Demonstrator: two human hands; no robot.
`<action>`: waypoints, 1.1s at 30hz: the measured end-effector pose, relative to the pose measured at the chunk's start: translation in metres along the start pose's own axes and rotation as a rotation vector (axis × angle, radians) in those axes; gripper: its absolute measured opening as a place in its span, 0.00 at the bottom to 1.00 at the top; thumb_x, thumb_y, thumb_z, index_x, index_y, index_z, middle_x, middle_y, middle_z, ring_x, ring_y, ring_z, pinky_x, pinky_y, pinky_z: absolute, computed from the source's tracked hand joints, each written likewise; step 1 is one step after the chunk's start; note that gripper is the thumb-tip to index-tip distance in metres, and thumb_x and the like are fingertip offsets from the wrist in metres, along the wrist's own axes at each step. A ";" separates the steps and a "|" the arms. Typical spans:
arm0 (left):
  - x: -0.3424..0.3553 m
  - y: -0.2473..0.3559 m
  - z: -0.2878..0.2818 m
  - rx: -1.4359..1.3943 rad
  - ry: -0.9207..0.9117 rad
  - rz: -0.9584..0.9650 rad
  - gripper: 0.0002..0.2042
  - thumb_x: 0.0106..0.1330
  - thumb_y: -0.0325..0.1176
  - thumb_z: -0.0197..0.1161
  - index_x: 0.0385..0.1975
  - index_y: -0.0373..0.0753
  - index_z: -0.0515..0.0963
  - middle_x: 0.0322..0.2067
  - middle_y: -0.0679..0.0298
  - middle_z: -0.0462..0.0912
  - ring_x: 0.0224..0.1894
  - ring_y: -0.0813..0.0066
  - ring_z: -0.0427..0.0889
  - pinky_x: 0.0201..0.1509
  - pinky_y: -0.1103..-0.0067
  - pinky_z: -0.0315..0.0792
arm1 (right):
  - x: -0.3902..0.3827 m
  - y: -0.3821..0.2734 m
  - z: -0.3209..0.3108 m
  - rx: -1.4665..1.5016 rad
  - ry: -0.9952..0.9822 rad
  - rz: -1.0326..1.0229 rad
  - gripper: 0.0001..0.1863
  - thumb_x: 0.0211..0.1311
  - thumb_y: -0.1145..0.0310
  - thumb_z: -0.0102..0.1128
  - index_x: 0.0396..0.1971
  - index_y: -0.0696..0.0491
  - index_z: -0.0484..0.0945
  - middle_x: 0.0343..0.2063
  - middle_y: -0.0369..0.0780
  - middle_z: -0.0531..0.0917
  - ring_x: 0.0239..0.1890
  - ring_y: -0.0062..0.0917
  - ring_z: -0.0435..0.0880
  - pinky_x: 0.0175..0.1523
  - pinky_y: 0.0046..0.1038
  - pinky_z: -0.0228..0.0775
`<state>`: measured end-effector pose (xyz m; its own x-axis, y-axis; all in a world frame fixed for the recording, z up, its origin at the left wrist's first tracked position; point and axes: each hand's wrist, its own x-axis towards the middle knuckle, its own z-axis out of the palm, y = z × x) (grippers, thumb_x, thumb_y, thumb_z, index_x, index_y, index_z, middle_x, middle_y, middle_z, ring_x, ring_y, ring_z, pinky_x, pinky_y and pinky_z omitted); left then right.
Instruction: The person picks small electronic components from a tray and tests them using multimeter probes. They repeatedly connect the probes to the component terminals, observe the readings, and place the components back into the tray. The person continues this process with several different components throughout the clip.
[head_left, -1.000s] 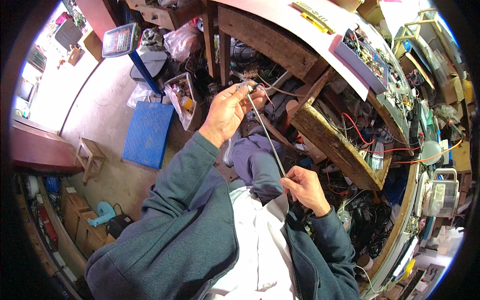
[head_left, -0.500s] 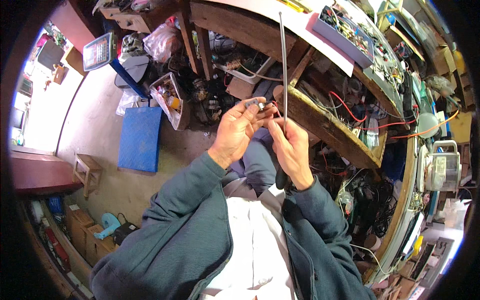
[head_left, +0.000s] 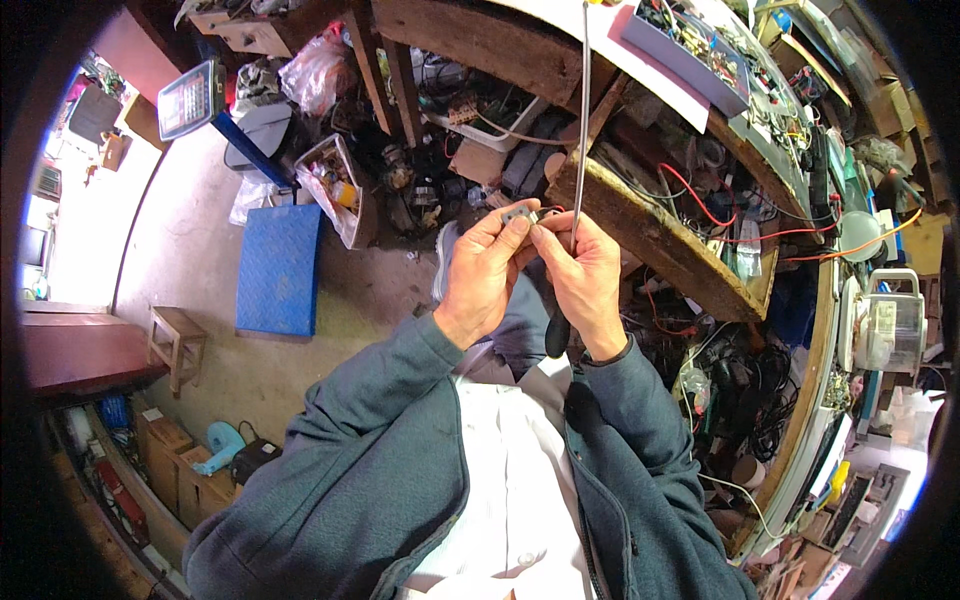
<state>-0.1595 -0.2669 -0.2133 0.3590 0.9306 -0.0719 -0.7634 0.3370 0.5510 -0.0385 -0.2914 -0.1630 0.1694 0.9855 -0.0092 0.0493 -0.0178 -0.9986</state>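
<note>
left hand: grip pinching 1 grey part | right hand: grip round 1 black-handled rod | 1 blue platform

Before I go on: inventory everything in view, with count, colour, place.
small part: 1, grey, centre
long-shafted tool: 1, silver and black, centre
platform scale: 1, blue, left floor
stool: 1, brown, left floor
bin: 1, whitish, right of platform scale
bench: 1, pale-topped, upper right
parts tray: 1, grey-blue, on bench
drawer: 1, brown, right of centre
carry case: 1, clear, far right
loose clutter: uncountable, mixed, around bench
left hand: 1, dark-sleeved, centre, holding small part
right hand: 1, dark-sleeved, centre, holding long-shafted tool
</note>
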 end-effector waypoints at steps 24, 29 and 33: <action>0.023 0.038 -0.024 -0.388 0.042 -0.169 0.16 0.77 0.36 0.49 0.54 0.30 0.73 0.50 0.54 0.81 0.56 0.62 0.79 0.66 0.69 0.73 | -0.026 -0.024 -0.021 -0.433 -0.219 -0.027 0.10 0.70 0.71 0.54 0.42 0.60 0.79 0.15 0.44 0.70 0.16 0.24 0.68 0.25 0.28 0.61; 0.031 0.059 -0.029 -0.338 0.105 -0.065 0.16 0.77 0.35 0.48 0.53 0.28 0.73 0.51 0.52 0.80 0.57 0.60 0.79 0.66 0.68 0.73 | -0.059 -0.026 -0.032 -0.662 -0.329 -0.132 0.25 0.67 0.79 0.52 0.64 0.52 0.68 0.30 0.55 0.80 0.26 0.49 0.81 0.31 0.34 0.72; 0.037 0.064 -0.036 -0.354 0.093 -0.010 0.16 0.77 0.35 0.49 0.52 0.28 0.74 0.51 0.51 0.80 0.57 0.60 0.79 0.66 0.68 0.73 | -0.077 -0.017 -0.041 -0.689 -0.327 -0.142 0.27 0.66 0.79 0.53 0.65 0.52 0.67 0.31 0.54 0.82 0.27 0.46 0.83 0.33 0.35 0.74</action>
<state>-0.2142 -0.2063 -0.2106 0.3290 0.9306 -0.1603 -0.9045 0.3593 0.2296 -0.0115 -0.3736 -0.1427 -0.1778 0.9841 -0.0053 0.6681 0.1167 -0.7349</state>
